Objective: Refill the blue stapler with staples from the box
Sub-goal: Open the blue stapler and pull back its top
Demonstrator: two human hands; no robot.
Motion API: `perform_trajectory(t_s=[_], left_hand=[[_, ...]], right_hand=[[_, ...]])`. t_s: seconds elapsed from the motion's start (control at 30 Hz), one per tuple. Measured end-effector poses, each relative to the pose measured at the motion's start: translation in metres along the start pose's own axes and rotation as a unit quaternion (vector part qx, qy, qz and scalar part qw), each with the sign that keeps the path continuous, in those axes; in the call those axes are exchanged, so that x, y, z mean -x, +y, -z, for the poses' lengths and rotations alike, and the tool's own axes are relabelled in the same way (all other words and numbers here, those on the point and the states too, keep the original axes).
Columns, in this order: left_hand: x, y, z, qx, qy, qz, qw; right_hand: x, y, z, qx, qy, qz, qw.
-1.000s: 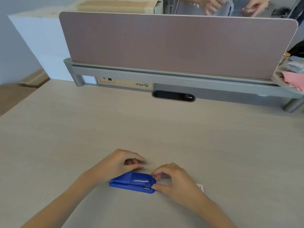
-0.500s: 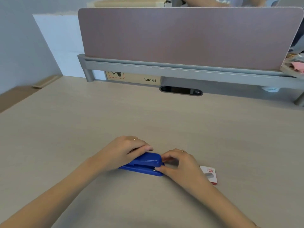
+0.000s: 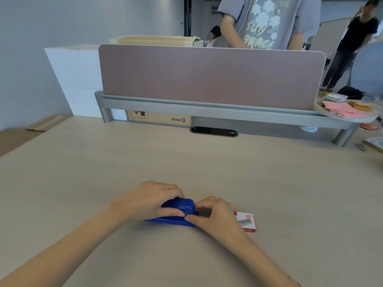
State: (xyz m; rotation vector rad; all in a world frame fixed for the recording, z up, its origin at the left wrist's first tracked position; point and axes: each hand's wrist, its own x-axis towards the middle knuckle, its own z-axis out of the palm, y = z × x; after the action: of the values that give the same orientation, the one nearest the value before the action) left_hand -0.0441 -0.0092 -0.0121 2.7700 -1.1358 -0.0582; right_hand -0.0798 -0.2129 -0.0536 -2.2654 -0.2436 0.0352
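Observation:
The blue stapler (image 3: 180,205) lies on the light wooden desk near its front edge, its top arm tilted up a little at the right end. My left hand (image 3: 151,200) wraps over the stapler's top and back. My right hand (image 3: 213,214) pinches the stapler's front end with thumb and fingers. The small red and white staple box (image 3: 247,221) lies flat on the desk just right of my right hand, partly hidden by it.
A mauve partition (image 3: 209,77) on a grey rail crosses the back of the desk. A round tray (image 3: 348,109) with pink packets sits at the rail's right end. A person in a grey printed shirt (image 3: 267,21) stands behind the partition.
My left hand has closed over the stapler's top, and the top arm has lifted slightly. The view has tilted up, so the people behind the partition show.

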Motion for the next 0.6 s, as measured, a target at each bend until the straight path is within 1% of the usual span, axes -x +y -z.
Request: perform_trajectory(t_s=[0.1,0.23,0.3,0.4,0.6], left_hand=[[-0.0002,0.0041,0.0039,-0.016,-0.005,-0.001,1.0],[-0.0001,0.0067,0.006,-0.026,-0.002,-0.004,1.0],[0.0006,0.0073,0.0057,-0.013,0.001,0.006,1.0],[0.0013,0.0095,0.0069,0.035,0.02,0.026,0.999],[0.004,0.0081,0.0045,0.058,0.019,0.045,0.997]], right_hand=[[0.0027,-0.0033,-0.0034,0.022,0.039,0.001,0.999],[0.0056,-0.007,-0.0033,0.023,0.061,-0.006,0.998],[0.0062,-0.0068,-0.0014,0.025,0.064,-0.003,0.998],[0.0065,-0.0057,0.0006,0.045,0.062,0.011,0.997],[0.0075,-0.006,-0.004,0.08,0.059,0.056,0.993]])
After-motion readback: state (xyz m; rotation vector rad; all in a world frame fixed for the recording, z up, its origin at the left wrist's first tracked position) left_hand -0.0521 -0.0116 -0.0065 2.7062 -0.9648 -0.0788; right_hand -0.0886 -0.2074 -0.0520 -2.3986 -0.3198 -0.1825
